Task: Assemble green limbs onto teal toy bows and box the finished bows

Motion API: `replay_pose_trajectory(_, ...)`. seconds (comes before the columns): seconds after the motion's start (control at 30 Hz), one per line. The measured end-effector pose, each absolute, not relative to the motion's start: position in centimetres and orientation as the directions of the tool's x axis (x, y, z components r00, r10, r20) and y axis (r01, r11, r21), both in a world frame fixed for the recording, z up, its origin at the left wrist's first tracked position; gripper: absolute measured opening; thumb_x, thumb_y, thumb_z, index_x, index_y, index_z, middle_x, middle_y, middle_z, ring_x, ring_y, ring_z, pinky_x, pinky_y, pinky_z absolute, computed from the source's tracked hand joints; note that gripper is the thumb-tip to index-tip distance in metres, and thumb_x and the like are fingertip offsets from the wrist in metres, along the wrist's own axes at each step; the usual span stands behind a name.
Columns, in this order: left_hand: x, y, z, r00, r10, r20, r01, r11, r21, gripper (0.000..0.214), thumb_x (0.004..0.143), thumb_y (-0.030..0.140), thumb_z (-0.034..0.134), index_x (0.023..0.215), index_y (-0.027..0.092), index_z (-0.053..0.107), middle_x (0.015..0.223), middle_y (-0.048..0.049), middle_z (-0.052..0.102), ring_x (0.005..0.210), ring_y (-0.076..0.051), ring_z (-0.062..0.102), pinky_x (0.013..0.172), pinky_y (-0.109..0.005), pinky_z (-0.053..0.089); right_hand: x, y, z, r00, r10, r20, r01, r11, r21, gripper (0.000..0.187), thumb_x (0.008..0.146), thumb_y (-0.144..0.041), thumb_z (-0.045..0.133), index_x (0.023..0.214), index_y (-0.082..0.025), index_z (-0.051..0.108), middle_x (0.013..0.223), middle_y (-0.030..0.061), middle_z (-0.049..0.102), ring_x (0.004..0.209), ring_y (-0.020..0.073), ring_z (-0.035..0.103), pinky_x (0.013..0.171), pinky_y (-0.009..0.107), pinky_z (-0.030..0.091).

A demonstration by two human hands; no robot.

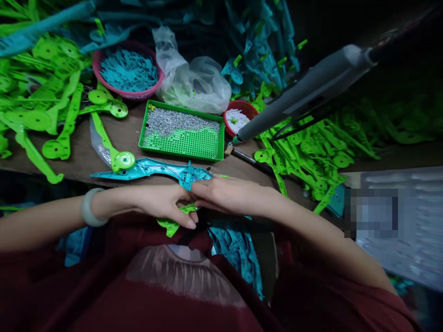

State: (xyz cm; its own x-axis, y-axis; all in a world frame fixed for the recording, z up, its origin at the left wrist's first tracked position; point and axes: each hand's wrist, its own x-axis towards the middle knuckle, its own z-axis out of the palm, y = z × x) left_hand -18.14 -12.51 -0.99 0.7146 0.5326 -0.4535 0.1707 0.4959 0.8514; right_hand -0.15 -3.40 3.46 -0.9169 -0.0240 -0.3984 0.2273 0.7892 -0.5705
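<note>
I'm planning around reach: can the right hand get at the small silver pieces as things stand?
Probably yes: the small silver pieces lie uncovered in the green tray, just beyond the right hand. Only a blue plastic part lies between, though the fingers look busy by the left hand.

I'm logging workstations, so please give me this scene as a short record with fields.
Left hand: holding a green part
Right hand: against the left hand; its grip is hidden
Just beyond hands: blue part
Green tray: small metal pieces
Pink bowl: blue pieces
Red bowl: mostly white pieces
Grey tool: slanting, right of tray
</note>
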Motion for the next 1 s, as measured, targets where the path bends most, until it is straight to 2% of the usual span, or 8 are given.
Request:
replay_pose_trajectory(0.1, -19.1, -12.7, -1.2, 0.819, 0.394, -0.417, 0.020, 0.707, 0.707, 0.028, 0.080, 0.029, 0.071, 0.103, 0.014, 0.064, 0.094, -0.0086, 0.074, 0.080, -0.018, 0.070, 0.071, -0.027, 0.054, 0.7, -3.1, 3.1, -0.953, -0.033, -0.301, 0.197, 0.690, -0.696, 0.026, 0.102, -0.034, 0.041, 0.098, -0.014, 0.059, 0.088, 0.0048, 0.062, 0.076, 0.0140, 0.054, 0.067, 0.027, 0.039)
replay_pose_trajectory(0.2, -19.5, -12.9, -1.3, 0.773, 0.453, -0.445, -0.021, 0.719, 0.695, 0.027, 0.078, 0.026, 0.073, 0.099, 0.014, 0.064, 0.089, -0.0053, 0.072, 0.070, -0.015, 0.068, 0.065, -0.024, 0.053, 1.3, -2.8, 2.8, -0.972, -0.049, -0.230, 0.147, 0.641, -0.754, 0.026, 0.102, -0.031, 0.041, 0.101, -0.014, 0.060, 0.095, 0.0067, 0.061, 0.088, 0.0156, 0.056, 0.077, 0.028, 0.044)
replay_pose_trajectory(0.33, -19.5, -13.0, -1.0, 0.740, 0.449, -0.500, 0.056, 0.700, 0.712, 0.019, 0.076, 0.023, 0.070, 0.092, 0.017, 0.062, 0.070, 0.0022, 0.067, 0.061, -0.014, 0.066, 0.061, -0.024, 0.052, 1.3, -3.1, 3.3, -0.975, -0.026, -0.219, 0.141, 0.690, -0.710, 0.024, 0.102, -0.026, 0.039, 0.100, -0.014, 0.059, 0.095, 0.0071, 0.058, 0.087, 0.0156, 0.054, 0.076, 0.028, 0.044)
replay_pose_trajectory(0.43, -19.3, -12.8, -0.6, 0.741, 0.375, -0.557, 0.174, 0.694, 0.699, 0.015, 0.076, 0.025, 0.068, 0.087, 0.018, 0.061, 0.061, 0.0027, 0.066, 0.055, -0.015, 0.064, 0.055, -0.023, 0.049, 0.8, -3.6, 3.9, -0.964, -0.091, -0.250, 0.098, 0.753, -0.651, 0.020, 0.101, -0.024, 0.041, 0.101, -0.014, 0.058, 0.095, 0.0068, 0.058, 0.084, 0.0154, 0.053, 0.073, 0.028, 0.043)
replay_pose_trajectory(0.57, -18.6, -12.7, -0.3, 0.736, 0.342, -0.584, 0.275, 0.638, 0.720, 0.015, 0.075, 0.029, 0.068, 0.069, 0.018, 0.060, 0.054, 0.0011, 0.065, 0.049, -0.015, 0.060, 0.049, -0.022, 0.045, -0.1, -4.3, 4.5, -0.929, -0.199, -0.314, 0.020, 0.818, -0.576, 0.021, 0.101, -0.023, 0.041, 0.106, -0.013, 0.059, 0.099, 0.0089, 0.061, 0.081, 0.0162, 0.053, 0.067, 0.029, 0.040)
replay_pose_trajectory(0.73, -18.1, -12.9, -0.7, 0.727, 0.347, -0.593, 0.301, 0.614, 0.730, 0.014, 0.075, 0.028, 0.068, 0.067, 0.018, 0.061, 0.052, 0.0006, 0.064, 0.046, -0.015, 0.058, 0.045, -0.022, 0.043, -1.0, -4.3, 5.3, -0.912, -0.277, -0.302, -0.021, 0.767, -0.641, 0.017, 0.094, -0.016, 0.051, 0.108, -0.010, 0.060, 0.107, 0.0120, 0.063, 0.088, 0.0170, 0.055, 0.075, 0.029, 0.042)
replay_pose_trajectory(0.9, -18.0, -12.8, -0.9, 0.727, 0.359, -0.585, 0.350, 0.539, 0.766, 0.024, 0.079, 0.033, 0.065, 0.063, 0.016, 0.060, 0.054, -0.0009, 0.064, 0.047, -0.013, 0.058, 0.046, -0.020, 0.042, -2.2, -4.8, 5.8, -0.828, -0.223, -0.515, 0.131, 0.815, -0.564, 0.017, 0.088, -0.014, 0.060, 0.103, -0.009, 0.064, 0.100, 0.0107, 0.068, 0.079, 0.0167, 0.056, 0.067, 0.029, 0.036)
replay_pose_trajectory(1.0, -17.8, -12.8, -0.9, 0.719, 0.380, -0.582, 0.357, 0.516, 0.779, 0.026, 0.081, 0.035, 0.065, 0.065, 0.015, 0.061, 0.054, -0.0010, 0.064, 0.048, -0.014, 0.059, 0.047, -0.021, 0.044, -2.6, -5.1, 5.6, -0.812, -0.161, -0.561, 0.216, 0.810, -0.546, 0.014, 0.087, -0.015, 0.059, 0.099, -0.010, 0.065, 0.093, 0.0092, 0.068, 0.073, 0.0147, 0.053, 0.065, 0.028, 0.034)
